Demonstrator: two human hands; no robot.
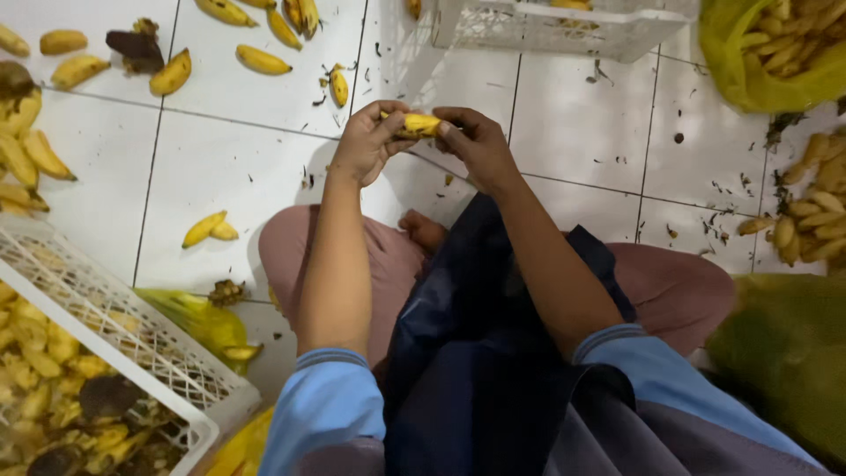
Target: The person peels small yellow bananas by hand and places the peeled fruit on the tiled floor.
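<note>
— Hands (423, 141)?
— Both pinching small yellow banana (417, 124), left hand (370, 141) and right hand (476, 145) gripping opposite ends, probably for peeling.
— Where?
— Above white tiled floor (220, 167), beyond knees; white plastic crate (132, 344) near left, within reach.

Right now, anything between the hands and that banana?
No. The left hand and the right hand both grip the small yellow banana directly, one at each end, above the white tile floor.
</note>
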